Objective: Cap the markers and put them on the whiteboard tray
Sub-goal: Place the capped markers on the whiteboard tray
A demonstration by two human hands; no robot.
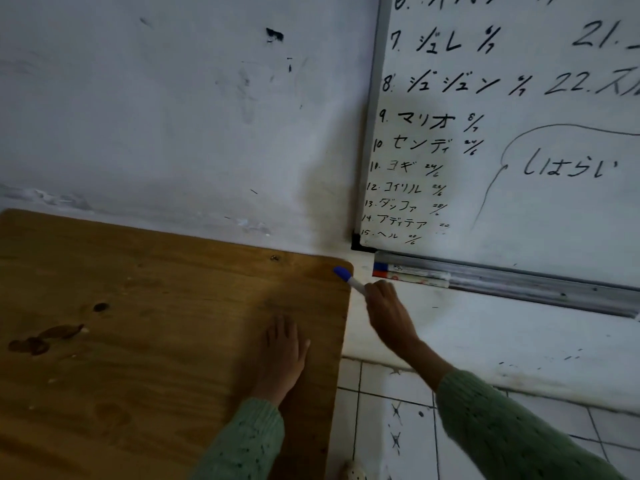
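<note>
Blue-capped marker [349, 279] sits pinched in my right hand [388, 315], held just past the desk [138, 323] corner, near the left end of the whiteboard tray [519, 282]. Two capped markers [408, 274] already lie in that tray. My left hand [282, 355] rests flat and open on the desk.

Wooden surface [138, 341] fills the lower left, its far edge against the wall, rounded corner up by the whiteboard. Dark stains sit on it at the left, a small knot-like spot further in. The left hand [282, 355] lies flat on it near the right edge, fingers spread. Over to the right, the metal tray [519, 280] runs under the board, two markers [408, 274] lying side by side at its left end, one blue-capped, one red-capped
</note>
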